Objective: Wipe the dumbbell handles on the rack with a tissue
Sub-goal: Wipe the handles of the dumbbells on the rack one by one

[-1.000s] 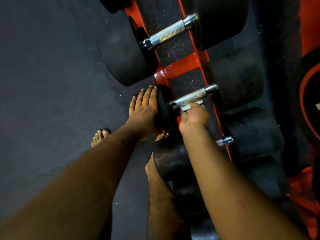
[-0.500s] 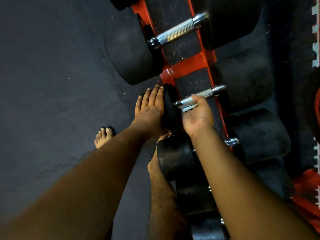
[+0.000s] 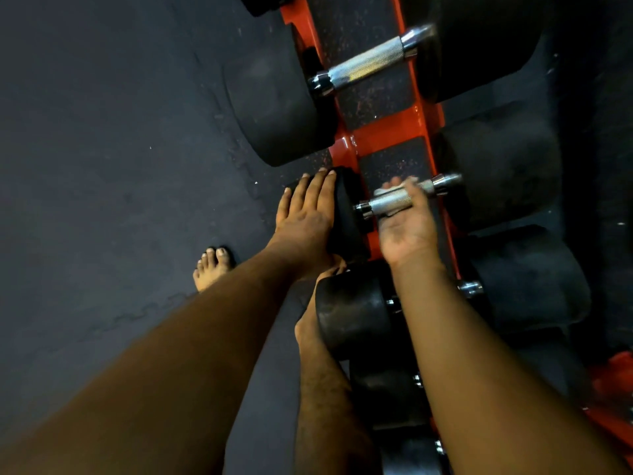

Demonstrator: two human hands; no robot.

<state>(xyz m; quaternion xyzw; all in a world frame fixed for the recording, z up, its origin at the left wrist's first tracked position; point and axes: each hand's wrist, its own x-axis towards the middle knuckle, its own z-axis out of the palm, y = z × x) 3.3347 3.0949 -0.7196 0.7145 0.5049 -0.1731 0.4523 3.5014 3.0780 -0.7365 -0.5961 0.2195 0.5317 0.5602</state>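
The right hand (image 3: 406,224) is palm-up beneath the dumbbell handle (image 3: 394,200) of the middle dumbbell on the rack (image 3: 383,132), fingers curled up and over the bar from its far side, with the tissue (image 3: 385,192) pressed between fingers and metal; only a pale edge of the tissue shows above the bar. The handle's long axis runs from roughly 8 o'clock to 2 o'clock in the head view, its chrome collar (image 3: 445,181) exposed at the 2 o'clock end. The left hand (image 3: 308,214) lies flat, fingers straight, against the outer face of the near weight head (image 3: 346,214), holding nothing and apparently bracing it against rolling. The wrapped grip sits mid-bar, so wiping travel should follow the bar axis toward either end. A larger handle (image 3: 370,61) lies at 12 o'clock, well apart; another collar (image 3: 471,289) shows at 5 o'clock, just beside the right forearm. The right hand is nearer to both.
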